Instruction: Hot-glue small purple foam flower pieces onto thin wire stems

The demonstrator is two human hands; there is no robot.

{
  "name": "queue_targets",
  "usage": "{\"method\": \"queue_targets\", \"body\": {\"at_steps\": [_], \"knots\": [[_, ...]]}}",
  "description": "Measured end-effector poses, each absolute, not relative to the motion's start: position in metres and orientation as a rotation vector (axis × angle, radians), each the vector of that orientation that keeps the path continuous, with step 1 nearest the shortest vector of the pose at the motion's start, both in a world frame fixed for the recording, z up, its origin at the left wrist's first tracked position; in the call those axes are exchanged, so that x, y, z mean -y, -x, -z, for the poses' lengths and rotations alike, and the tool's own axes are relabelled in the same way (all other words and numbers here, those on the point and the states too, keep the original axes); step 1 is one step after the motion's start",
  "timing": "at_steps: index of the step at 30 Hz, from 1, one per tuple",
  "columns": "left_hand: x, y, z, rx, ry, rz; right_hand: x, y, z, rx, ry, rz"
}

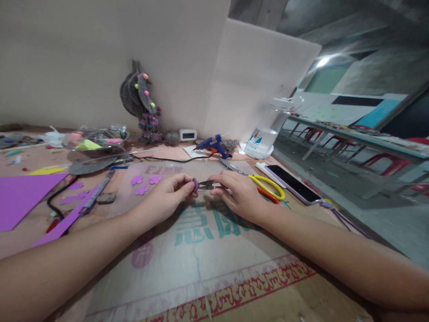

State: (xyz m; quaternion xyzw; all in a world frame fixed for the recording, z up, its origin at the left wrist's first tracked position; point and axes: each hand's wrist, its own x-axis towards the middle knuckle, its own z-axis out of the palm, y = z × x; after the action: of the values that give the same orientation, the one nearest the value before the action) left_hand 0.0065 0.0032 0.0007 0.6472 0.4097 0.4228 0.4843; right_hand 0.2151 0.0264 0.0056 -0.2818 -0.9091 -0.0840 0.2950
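Between the thumb and fingers of my left hand (177,190) is a small purple piece (195,184), its exact shape hard to make out. My right hand (236,190) is closed around pliers (205,184), whose pointed jaws reach the purple piece; the handles are mostly hidden by my fingers. Left of my left hand lie several purple foam flowers (141,190) on the printed sheet (167,277). Scissors with yellow and orange handles (268,187) rest just beyond my right hand.
A blue glue gun (214,144), a small digital clock (188,135) and a water jug (264,134) stand at the back. On the right lies a phone (293,183). Purple foam sheet (27,194), a pen (97,194) and a bowl of bits (95,141) occupy the left.
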Motion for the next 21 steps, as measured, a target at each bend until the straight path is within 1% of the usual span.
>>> {"method": "queue_targets", "body": {"at_steps": [21], "knots": [[-0.0040,-0.0055,0.0008,-0.943,-1.537,-0.993,-0.0265,-0.2138,-0.0059,2.391,0.723,0.401]]}}
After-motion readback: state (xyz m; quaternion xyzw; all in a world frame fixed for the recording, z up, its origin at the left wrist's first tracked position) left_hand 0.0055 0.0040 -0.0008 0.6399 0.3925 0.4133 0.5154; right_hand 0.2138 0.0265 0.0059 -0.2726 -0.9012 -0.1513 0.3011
